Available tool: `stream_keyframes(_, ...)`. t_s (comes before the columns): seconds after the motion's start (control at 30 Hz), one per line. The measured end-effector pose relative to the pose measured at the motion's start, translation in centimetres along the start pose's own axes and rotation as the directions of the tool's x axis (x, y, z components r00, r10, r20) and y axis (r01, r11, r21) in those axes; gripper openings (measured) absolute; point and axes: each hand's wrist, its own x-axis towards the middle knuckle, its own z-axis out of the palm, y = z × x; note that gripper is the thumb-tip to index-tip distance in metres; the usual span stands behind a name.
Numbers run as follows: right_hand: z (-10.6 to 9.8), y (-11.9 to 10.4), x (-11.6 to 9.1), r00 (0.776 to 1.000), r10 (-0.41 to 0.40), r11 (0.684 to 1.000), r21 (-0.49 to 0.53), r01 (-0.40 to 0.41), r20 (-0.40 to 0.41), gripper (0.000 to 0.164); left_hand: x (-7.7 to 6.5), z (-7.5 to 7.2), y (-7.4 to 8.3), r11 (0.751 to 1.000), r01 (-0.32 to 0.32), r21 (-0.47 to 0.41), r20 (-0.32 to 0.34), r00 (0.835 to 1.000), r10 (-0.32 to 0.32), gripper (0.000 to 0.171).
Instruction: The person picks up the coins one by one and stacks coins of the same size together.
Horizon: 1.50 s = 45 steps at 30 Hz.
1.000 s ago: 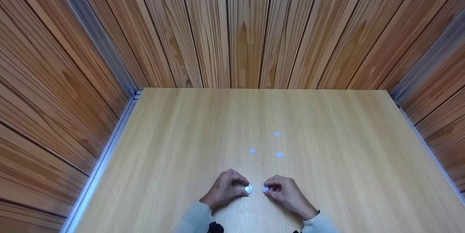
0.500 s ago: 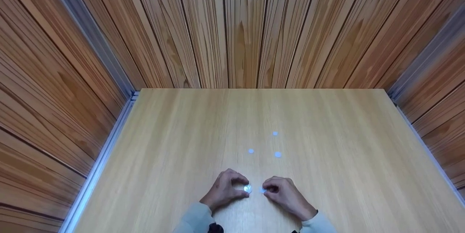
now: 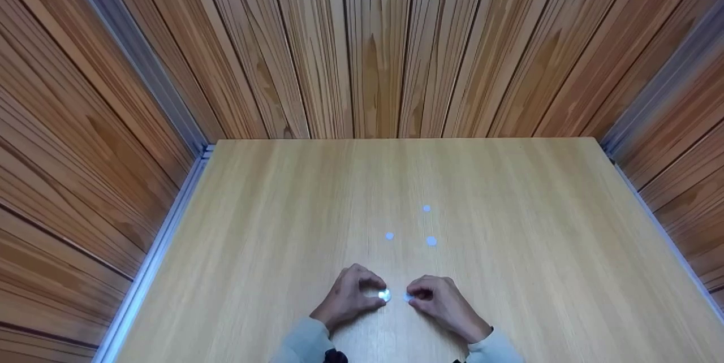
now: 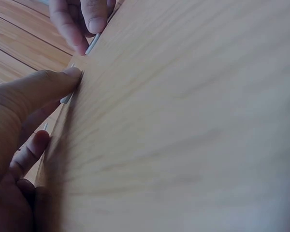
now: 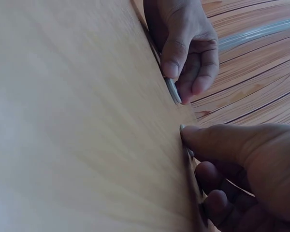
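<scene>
Near the front of the wooden table, my left hand point(image 3: 350, 295) holds a shiny silvery coin point(image 3: 384, 295) at its rim between thumb and forefinger. The coin lies flat on the tabletop, and in the right wrist view its ridged edge point(image 5: 172, 91) shows under the left thumb. Just to the right, my right hand point(image 3: 447, 303) pinches another coin point(image 3: 408, 297), mostly covered by the thumb and forefinger. A narrow gap separates the two hands. Its thin rim point(image 4: 92, 44) stands out below the right fingertips in the left wrist view.
Farther up the table point(image 3: 283, 210) lie three more flat round coins: one on the left point(image 3: 389, 236), one on the right point(image 3: 431, 241) and one farthest back point(image 3: 426, 208). Plank-patterned walls point(image 3: 373, 46) and metal rails point(image 3: 153, 255) border the table.
The head view has shifted slightly. Both hands keep nearly the same pose; the right hand's fingers now cover more of its coin. The three coins beyond stay put on the table.
</scene>
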Motion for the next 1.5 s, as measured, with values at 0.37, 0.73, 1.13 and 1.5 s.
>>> stream_keyframes(0.37,-0.2,0.2,-0.2,0.999,0.030,1.000,0.000,-0.030,0.012,0.010,0.0,0.0,0.0,1.000,0.008,-0.001,-0.005,1.000,-0.008,0.022)
stream_keyframes(0.73,-0.5,0.4,-0.1,0.998,0.055,0.997,0.056,-0.056,0.024,0.010,0.3,0.4,0.9,1.000,-0.012,-0.011,-0.044,0.999,0.012,0.023)
stream_keyframes(1.13,-0.4,0.8,-0.4,0.999,0.037,0.997,0.062,-0.037,0.005,0.013,0.8,1.6,1.5,1.000,-0.007,0.013,-0.067,0.998,0.008,0.019)
stream_keyframes(1.5,-0.3,0.7,-0.6,1.000,0.003,0.995,0.103,-0.001,-0.023,0.013,1.0,2.8,2.1,0.994,-0.090,0.066,-0.093,0.991,0.096,0.018)
